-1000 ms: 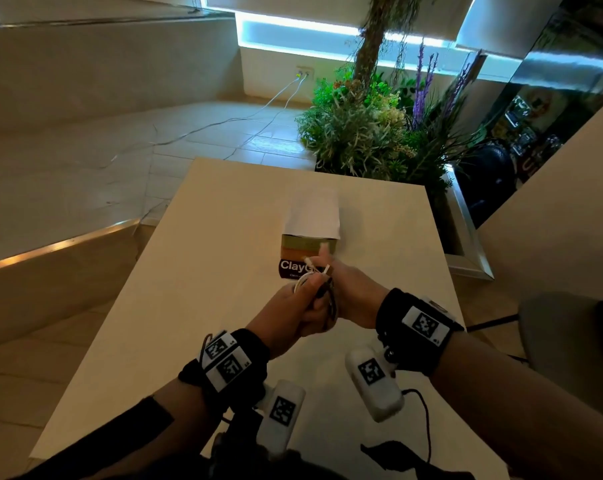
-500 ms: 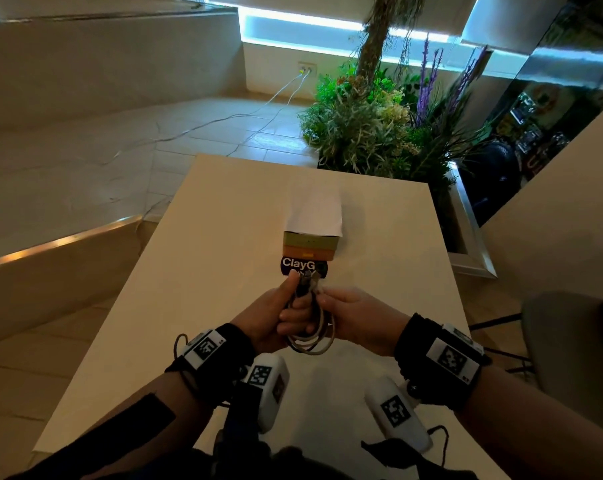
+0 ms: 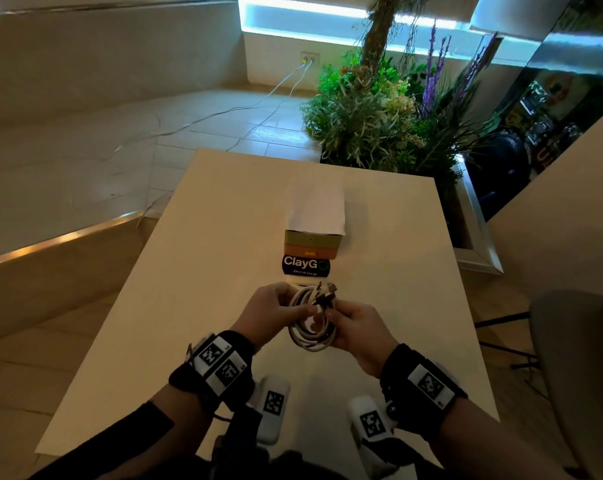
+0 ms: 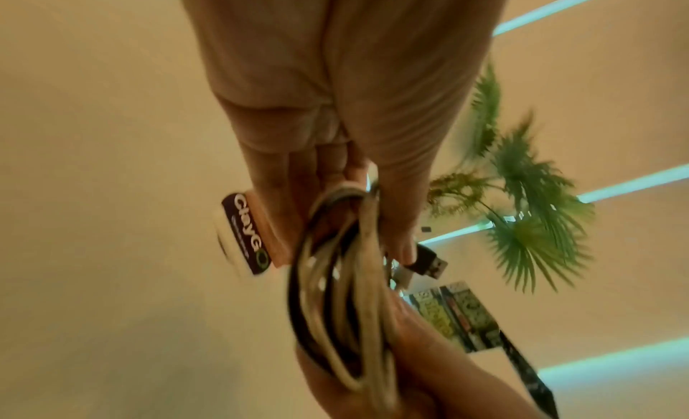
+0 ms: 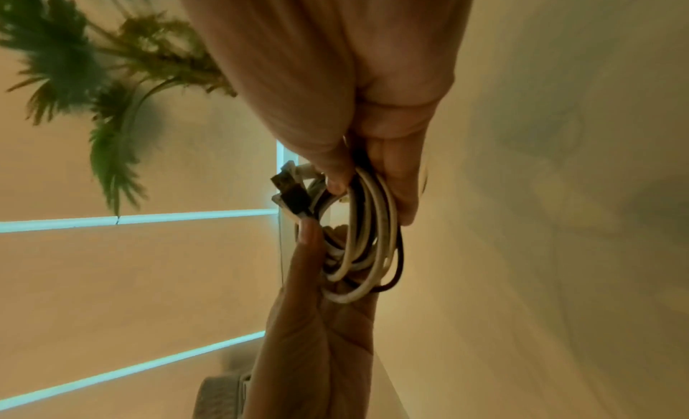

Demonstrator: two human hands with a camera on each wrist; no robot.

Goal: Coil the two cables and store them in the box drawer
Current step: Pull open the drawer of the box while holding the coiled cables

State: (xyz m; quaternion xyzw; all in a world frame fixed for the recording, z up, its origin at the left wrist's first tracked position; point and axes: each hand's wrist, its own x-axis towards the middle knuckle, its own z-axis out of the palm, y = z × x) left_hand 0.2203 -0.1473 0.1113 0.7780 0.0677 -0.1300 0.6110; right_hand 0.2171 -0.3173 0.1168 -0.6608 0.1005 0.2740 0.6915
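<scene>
A white cable and a black cable are wound together into one coil [image 3: 310, 327] [image 4: 343, 301] [image 5: 361, 248], held above the table between both hands. My left hand [image 3: 275, 315] [image 4: 335, 166] grips the coil's left side, fingers curled through the loops. My right hand [image 3: 353, 325] [image 5: 358, 160] pinches the right side. USB plugs [image 3: 327, 294] [image 4: 428, 262] [image 5: 292, 194] stick out at the coil's top. Just beyond stands the small box [image 3: 312, 242], with an orange drawer front and a dark "ClayG" label [image 3: 305, 265] [image 4: 247, 234]; the drawer looks closed.
The beige table [image 3: 196, 289] has a white paper sheet [image 3: 317, 211] lying on the box. A planter with green and purple plants [image 3: 379, 109] stands past the far right corner. A grey chair [image 3: 577, 358] is at the right. Loose wires run across the floor at the left.
The coil has come flatter and lower, toward me and away from the box. Both hands have shifted their grip to opposite sides of it.
</scene>
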